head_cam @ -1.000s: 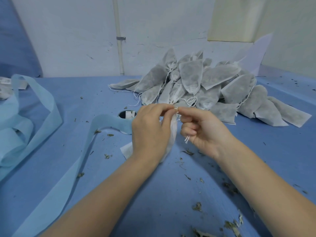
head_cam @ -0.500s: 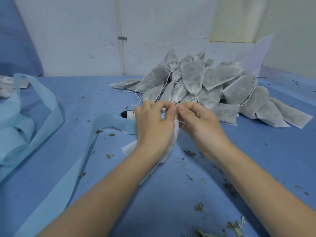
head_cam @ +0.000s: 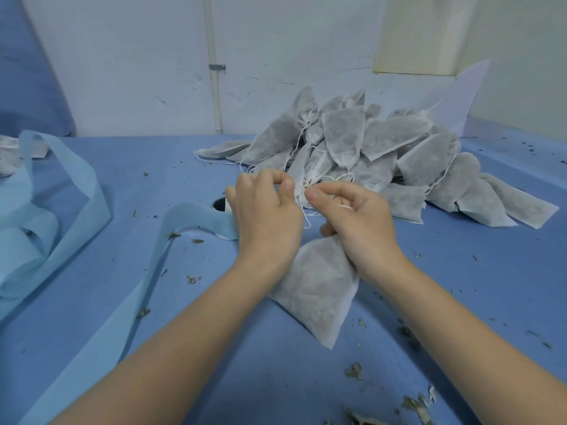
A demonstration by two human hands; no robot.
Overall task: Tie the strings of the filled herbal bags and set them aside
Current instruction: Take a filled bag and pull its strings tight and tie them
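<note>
two hands worked close together: the left hand [head_cam: 266, 216] and the right hand [head_cam: 352, 220] each had curled fingers that pinched the thin white string [head_cam: 302, 207] at the top of one filled herbal bag [head_cam: 316, 289]. that bag hung down between the wrists, low over the blue table [head_cam: 478, 271]. behind the hands sat a big pile of bags [head_cam: 377, 154], and a light blue strip [head_cam: 92, 302] lay on the left, with dry herb bits [head_cam: 414, 406] near the front.

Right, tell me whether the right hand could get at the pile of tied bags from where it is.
Probably yes: the pile of tied bags lies just beyond the right hand with nothing between, though it is pinching the string.
</note>
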